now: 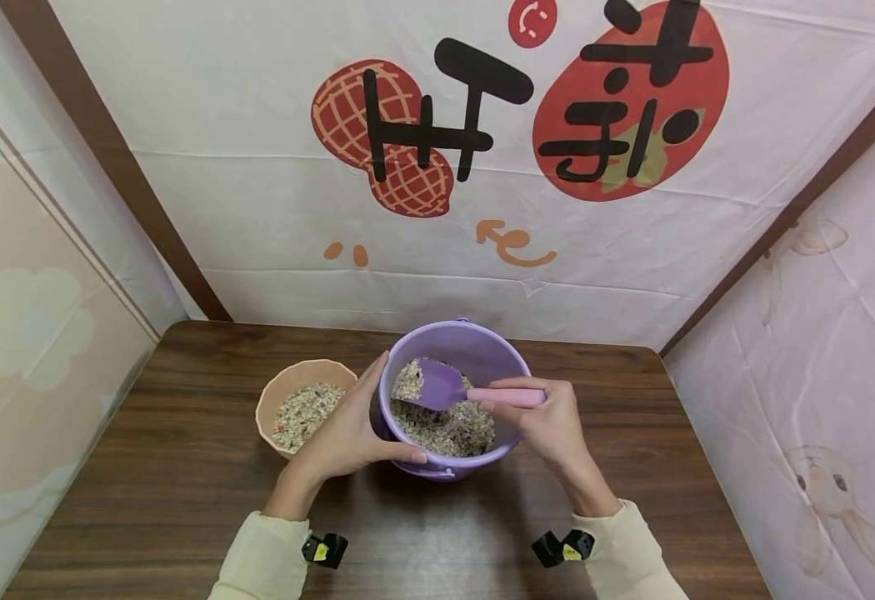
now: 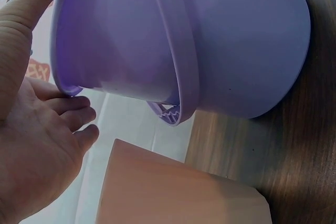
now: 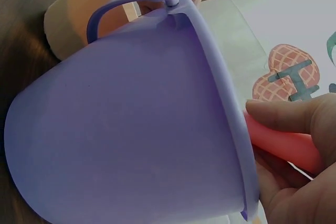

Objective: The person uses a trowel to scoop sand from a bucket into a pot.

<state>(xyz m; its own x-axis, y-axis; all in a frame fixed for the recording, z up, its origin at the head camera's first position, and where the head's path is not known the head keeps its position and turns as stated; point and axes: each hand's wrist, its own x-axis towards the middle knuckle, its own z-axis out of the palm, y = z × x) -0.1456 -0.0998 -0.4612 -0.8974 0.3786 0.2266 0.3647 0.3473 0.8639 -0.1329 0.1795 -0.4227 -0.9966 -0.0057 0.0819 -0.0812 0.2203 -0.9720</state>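
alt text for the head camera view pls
A person's right hand holds a purple scoop with a pink handle over mixed grain in a purple plastic bucket, while the left hand grips the bucket's rim. A peach bowl of the same grain stands to its left on the dark wooden table.

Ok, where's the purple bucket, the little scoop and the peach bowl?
purple bucket (image 1: 482,346): head view, inner back wall.
scoop (image 1: 440,385): head view, purple blade.
peach bowl (image 1: 292,373): head view, far rim.
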